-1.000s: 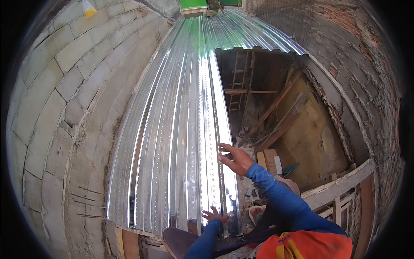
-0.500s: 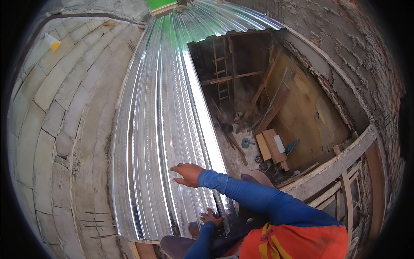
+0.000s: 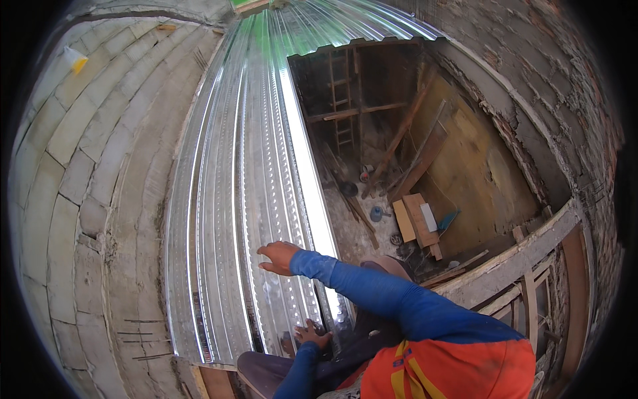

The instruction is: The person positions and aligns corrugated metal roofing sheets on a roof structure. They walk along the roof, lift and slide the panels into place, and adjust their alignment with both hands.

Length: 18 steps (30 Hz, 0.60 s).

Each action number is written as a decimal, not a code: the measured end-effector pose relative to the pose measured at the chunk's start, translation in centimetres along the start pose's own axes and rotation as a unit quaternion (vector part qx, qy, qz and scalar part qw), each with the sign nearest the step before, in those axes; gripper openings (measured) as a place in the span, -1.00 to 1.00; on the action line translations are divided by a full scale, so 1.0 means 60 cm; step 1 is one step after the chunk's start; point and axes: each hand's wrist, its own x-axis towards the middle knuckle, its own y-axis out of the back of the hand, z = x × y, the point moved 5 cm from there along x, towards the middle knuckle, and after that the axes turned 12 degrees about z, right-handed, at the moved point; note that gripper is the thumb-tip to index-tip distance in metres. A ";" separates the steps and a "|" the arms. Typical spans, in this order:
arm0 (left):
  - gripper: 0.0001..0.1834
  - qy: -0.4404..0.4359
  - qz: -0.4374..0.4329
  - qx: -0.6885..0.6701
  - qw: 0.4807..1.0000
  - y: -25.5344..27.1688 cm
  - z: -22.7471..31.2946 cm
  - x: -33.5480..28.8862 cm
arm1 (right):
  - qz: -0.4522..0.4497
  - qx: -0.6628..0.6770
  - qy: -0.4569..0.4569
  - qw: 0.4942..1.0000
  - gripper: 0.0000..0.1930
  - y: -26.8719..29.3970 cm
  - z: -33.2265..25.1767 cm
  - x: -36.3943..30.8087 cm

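Long corrugated metal decking sheets (image 3: 219, 199), shiny and ribbed, run from beneath me toward the far end. My right hand (image 3: 278, 258), at the end of an outstretched blue sleeve, is held over the sheet's ribs with fingers extended and nothing in them; whether it touches the metal I cannot tell. Nearer my body, my left hand (image 3: 312, 334) rests on the sheet close to its right edge, fingers spread. My bent legs are beside that hand. Farther off, more decking (image 3: 359, 23) curves across the top toward the right wall.
Right of the sheet is a deep opening showing a ladder (image 3: 342, 100), wooden planks (image 3: 419, 159) and a cardboard box (image 3: 403, 224) below. A block wall (image 3: 73, 173) stands left, with rebar ends (image 3: 139, 332) sticking out. A concrete beam (image 3: 512, 263) borders the opening.
My view has shifted slightly, so the sheet and walls sit a little farther left. Both hands appear farther left and stay open. A dark shape at the sheet's far end has left view.
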 end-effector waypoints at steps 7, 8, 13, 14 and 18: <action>0.24 0.008 -0.026 0.010 1.000 -0.010 -0.006 0.007 | -0.007 0.002 0.004 1.000 -0.53 0.002 0.011 -0.004; 0.24 0.008 -0.029 0.014 0.999 -0.011 -0.008 0.009 | -0.006 0.002 0.004 1.000 -0.53 0.002 0.013 -0.003; 0.24 0.005 -0.027 0.012 1.000 -0.022 -0.020 0.022 | 0.009 0.009 0.006 1.000 -0.55 -0.003 0.031 0.005; 0.24 0.004 -0.025 0.014 1.000 -0.021 -0.018 0.023 | 0.012 0.010 0.004 1.000 -0.57 -0.001 0.034 0.005; 0.24 0.003 -0.028 0.007 1.000 -0.016 -0.010 0.021 | 0.022 0.007 0.003 1.000 -0.57 0.009 0.043 0.001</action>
